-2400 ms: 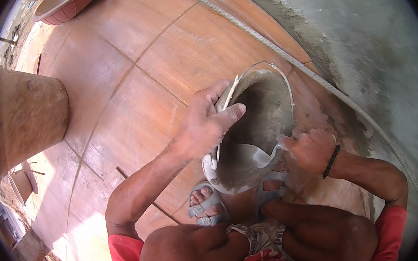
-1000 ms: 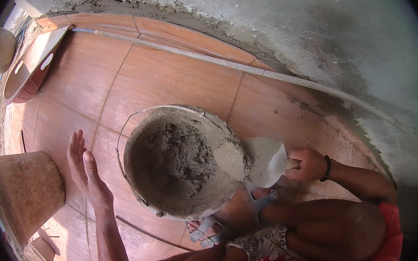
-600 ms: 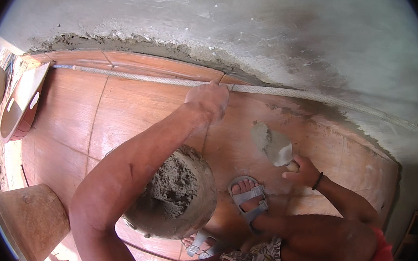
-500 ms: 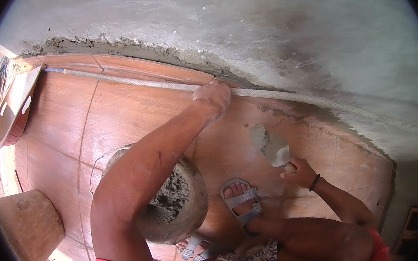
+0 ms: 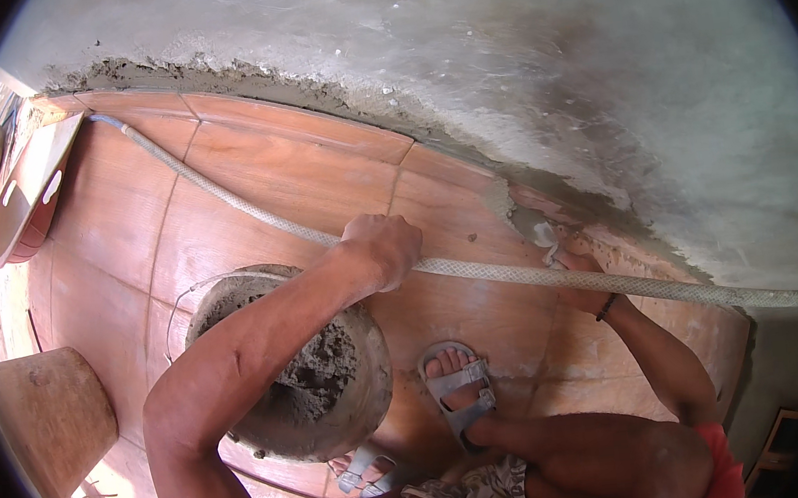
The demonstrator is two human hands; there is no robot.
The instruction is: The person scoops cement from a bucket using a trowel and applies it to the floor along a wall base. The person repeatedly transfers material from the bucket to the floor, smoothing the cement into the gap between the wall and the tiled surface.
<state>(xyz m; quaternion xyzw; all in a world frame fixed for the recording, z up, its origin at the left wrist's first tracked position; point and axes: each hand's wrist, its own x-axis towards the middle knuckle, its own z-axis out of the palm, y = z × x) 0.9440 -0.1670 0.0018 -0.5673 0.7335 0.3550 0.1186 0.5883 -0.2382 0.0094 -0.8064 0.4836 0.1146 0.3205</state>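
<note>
My left hand [image 5: 382, 250] is closed around a pale braided hose [image 5: 506, 274], which is lifted away from the wall and crosses in front of my right forearm. Beyond the hose, my right hand [image 5: 580, 273] grips a trowel [image 5: 532, 226]. Its blade, with grey mortar on it, is at the foot of the wall beside the skirting tiles [image 5: 298, 123]. Part of the right hand's fingers is hard to make out. Below my left forearm stands a bucket [image 5: 373, 384] with a wire handle, partly covered by that arm, with grey mortar [image 5: 320, 374] inside.
A grey plastered wall [image 5: 535, 66] rises from the brown tiled floor [image 5: 221, 170]. At the left, a basin with slotted handles [image 5: 25, 187] leans on its side, and a large tan bucket [image 5: 61, 402] stands nearer. My sandalled feet are close to the mortar bucket.
My left hand has pulled the hose away from the wall, toward me. My right hand has carried the trowel up and past the hose to the wall's base.
</note>
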